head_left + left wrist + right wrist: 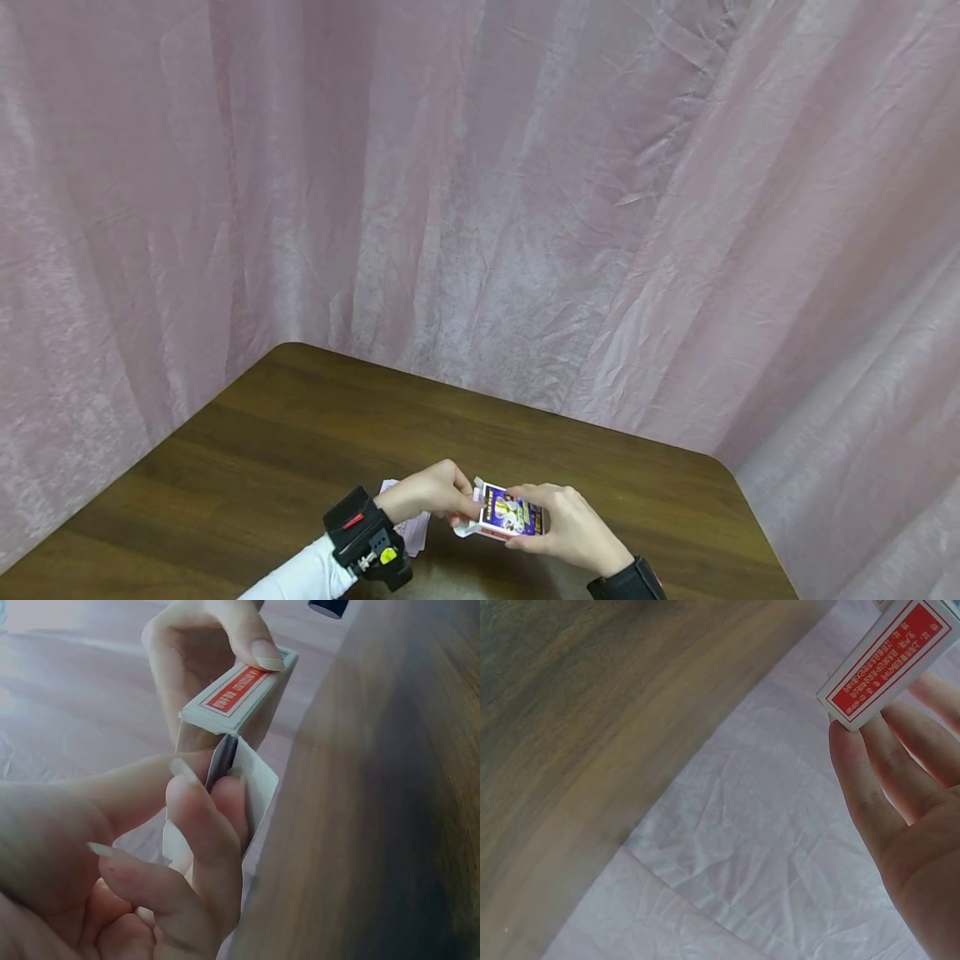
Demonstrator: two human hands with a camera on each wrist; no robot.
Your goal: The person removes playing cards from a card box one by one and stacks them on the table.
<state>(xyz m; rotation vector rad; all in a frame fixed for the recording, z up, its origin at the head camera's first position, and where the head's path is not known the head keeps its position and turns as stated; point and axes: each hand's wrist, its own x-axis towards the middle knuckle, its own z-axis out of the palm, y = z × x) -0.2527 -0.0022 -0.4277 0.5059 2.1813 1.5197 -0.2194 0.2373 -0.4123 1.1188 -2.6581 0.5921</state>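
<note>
My right hand (573, 527) grips a small playing card box (512, 511) by its sides, thumb and fingers on opposite edges. The box is purple and yellow on its face, with a red printed panel (889, 664) along a white narrow side. Its white end flap (257, 780) stands folded out towards my left hand (435, 492). At that open end, my left thumb and fingers pinch a thin dark-edged stack of playing cards (223, 763); how far it reaches into the box is hidden. Several pale pinkish cards (415, 533) lie on the table, partly covered by the left wrist.
The brown wooden table (315, 417) has rounded far corners. Behind it hangs a pink curtain (480, 208), close to the table's far edge. A black wrist strap with a camera (367, 537) sits on the left forearm, over a white sleeve (303, 575).
</note>
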